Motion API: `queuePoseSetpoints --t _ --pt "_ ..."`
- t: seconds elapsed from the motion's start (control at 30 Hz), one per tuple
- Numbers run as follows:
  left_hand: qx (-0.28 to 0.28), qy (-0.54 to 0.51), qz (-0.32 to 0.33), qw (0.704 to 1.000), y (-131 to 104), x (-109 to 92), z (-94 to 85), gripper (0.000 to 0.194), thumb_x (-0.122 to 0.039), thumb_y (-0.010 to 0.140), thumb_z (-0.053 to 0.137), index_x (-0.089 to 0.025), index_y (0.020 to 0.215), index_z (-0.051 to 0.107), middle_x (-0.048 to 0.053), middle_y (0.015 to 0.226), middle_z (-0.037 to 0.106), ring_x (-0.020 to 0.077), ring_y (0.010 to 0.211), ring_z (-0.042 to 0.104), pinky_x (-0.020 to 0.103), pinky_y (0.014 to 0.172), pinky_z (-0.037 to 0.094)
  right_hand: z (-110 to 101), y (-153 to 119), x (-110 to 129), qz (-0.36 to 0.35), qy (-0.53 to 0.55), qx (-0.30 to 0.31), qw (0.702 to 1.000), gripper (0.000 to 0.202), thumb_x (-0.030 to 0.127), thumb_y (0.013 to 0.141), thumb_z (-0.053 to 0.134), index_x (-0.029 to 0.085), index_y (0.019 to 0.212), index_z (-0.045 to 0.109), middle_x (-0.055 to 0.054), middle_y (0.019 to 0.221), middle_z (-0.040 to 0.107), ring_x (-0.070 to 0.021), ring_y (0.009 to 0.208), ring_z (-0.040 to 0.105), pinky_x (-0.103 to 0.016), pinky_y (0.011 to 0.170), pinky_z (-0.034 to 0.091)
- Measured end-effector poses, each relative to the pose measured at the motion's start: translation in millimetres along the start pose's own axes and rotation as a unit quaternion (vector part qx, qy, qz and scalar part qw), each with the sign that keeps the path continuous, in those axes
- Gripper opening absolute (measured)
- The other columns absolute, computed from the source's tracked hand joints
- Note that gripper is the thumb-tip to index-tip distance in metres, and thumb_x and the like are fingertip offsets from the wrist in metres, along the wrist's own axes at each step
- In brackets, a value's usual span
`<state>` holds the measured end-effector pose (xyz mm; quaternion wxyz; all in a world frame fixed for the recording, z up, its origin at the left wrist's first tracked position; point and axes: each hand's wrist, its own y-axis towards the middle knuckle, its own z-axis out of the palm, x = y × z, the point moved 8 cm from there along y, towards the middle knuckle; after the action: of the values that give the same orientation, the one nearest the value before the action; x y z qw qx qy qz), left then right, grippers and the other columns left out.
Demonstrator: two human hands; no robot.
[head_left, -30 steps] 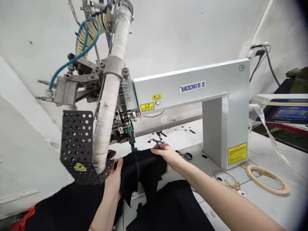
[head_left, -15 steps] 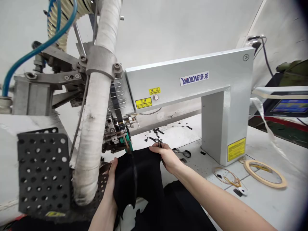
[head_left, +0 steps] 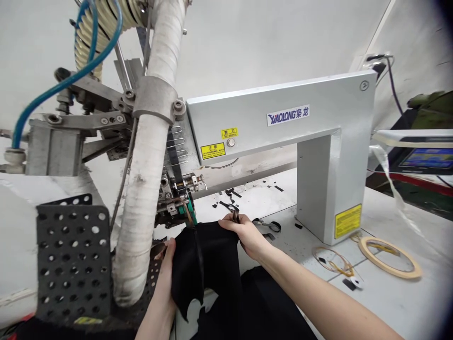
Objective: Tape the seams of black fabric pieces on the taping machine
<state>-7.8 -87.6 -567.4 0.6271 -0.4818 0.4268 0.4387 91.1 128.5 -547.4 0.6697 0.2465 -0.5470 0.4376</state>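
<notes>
A piece of black fabric [head_left: 219, 255] is stretched between my two hands under the head of the taping machine [head_left: 186, 203]. A narrow black tape [head_left: 198, 250] runs down from the green roller [head_left: 191, 210] across the cloth. My left hand [head_left: 164, 274] is closed on the fabric's left edge, thumb on top, its other fingers hidden. At the upper right corner my right hand [head_left: 246, 231] pinches the cloth. A small dark metal piece, perhaps the blades of snips, sticks up at its fingers. More black cloth hangs below toward me.
A white-wrapped tube [head_left: 141, 208] and a perforated black plate [head_left: 74, 259] stand close on the left. The machine's grey arm [head_left: 283, 113] spans behind. Black scissors [head_left: 269, 225], scraps, and a tape roll [head_left: 389, 257] lie on the white table [head_left: 385, 302].
The view has shifted slightly, so the tube and plate appear farther right. Both hands keep their hold on the fabric; its left part has moved a little right.
</notes>
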Motion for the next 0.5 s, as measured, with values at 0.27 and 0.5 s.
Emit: queuePoseSetpoints --t 0.27,0.5 --pt "-0.016 0.062 0.036 0.997 -19.0 9.0 -20.4 0.037 -0.050 0.062 0.074 -0.020 0.082 0.065 0.001 0.065 0.063 0.0182 0.062 0.059 0.025 0.050 0.042 5.6 -12.4 -8.3 0.010 -0.135 0.056 0.989 0.026 0.040 0.067 0.072 0.015 0.072 0.067 -0.003 0.072 0.063 -0.0156 0.070 0.055 -0.027 0.065 0.040" --pt "0.057 -0.002 0.018 0.998 -25.3 24.6 -8.1 0.038 -0.051 0.061 0.074 -0.019 0.073 0.056 -0.005 0.057 0.049 0.0091 0.051 0.045 0.019 0.046 0.035 2.3 -22.0 -7.3 -0.012 -0.190 0.094 0.977 0.023 0.038 0.068 0.071 0.015 0.069 0.065 -0.001 0.066 0.060 -0.0145 0.067 0.052 -0.026 0.062 0.038"
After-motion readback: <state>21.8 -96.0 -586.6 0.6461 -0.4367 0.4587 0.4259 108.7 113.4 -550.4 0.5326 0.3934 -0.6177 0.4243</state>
